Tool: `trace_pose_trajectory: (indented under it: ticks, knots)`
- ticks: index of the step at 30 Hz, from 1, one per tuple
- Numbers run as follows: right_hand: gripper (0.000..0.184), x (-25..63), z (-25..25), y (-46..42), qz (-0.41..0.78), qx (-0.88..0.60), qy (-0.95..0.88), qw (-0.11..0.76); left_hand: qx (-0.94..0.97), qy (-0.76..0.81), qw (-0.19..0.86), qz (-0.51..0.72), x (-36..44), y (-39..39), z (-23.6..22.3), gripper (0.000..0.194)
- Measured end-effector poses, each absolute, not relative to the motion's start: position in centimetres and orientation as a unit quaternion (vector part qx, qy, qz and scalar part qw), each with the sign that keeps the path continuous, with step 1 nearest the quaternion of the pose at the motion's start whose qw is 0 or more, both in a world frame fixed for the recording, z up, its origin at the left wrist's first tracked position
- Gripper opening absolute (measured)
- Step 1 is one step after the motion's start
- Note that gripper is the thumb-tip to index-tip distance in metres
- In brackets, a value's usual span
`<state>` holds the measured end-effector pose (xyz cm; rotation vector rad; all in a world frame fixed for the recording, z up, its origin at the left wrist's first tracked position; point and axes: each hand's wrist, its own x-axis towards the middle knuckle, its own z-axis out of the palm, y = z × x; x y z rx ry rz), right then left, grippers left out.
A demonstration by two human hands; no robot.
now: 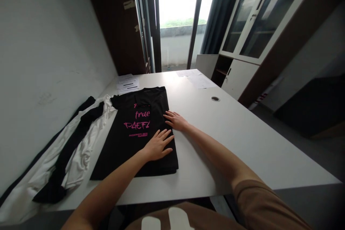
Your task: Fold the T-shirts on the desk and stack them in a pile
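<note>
A black T-shirt (115, 151) with pink lettering lies on the white table (205, 133), its right side folded inward over part of the print. My left hand (158, 145) rests flat on the lower right part of the shirt, fingers spread. At the shirt's right edge, my right hand (175, 120) lies with its fingers stretched out onto the cloth and its palm near the tabletop. Neither hand grasps anything. The shirt's left sleeve reaches toward the heap of clothes beside it.
White and black clothes (78, 151) lie heaped along the left wall. Papers (128, 83) sit behind the shirt, and more sheets (199, 80) lie at the table's far end. A round cable hole (215, 99) is in the tabletop. A glass-door cabinet (253, 18) stands at the back right.
</note>
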<state>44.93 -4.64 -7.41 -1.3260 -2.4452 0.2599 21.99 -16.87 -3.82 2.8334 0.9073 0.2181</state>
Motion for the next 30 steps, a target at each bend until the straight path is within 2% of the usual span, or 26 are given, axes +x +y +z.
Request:
trace_pose_trajectory:
  ticks: [7,15,20,26,30]
  knots:
    - [0.055,43.9,-7.4,-8.9,0.093,-0.433,-0.872,0.207,0.963,0.255,0.070,0.058,22.4,-19.9,-3.5,0.066]
    - [0.053,44.1,-7.1,-8.6,0.093,-0.454,-0.863,0.201,0.971,0.217,0.096,0.038,22.1,-20.1,-2.0,0.064]
    - [0.055,44.0,-7.2,-8.4,0.084,-0.468,-0.858,0.193,0.981,0.158,0.105,0.049,21.5,-20.6,-1.5,0.056]
    - [0.057,44.3,-7.2,-7.2,0.086,-0.521,-0.831,0.176,0.974,0.175,0.111,0.096,21.7,-20.5,-1.3,0.046]
    - [0.054,44.7,-7.6,-6.9,0.074,-0.551,-0.809,0.193,0.952,0.251,0.092,0.152,20.7,-18.8,-1.6,0.046]
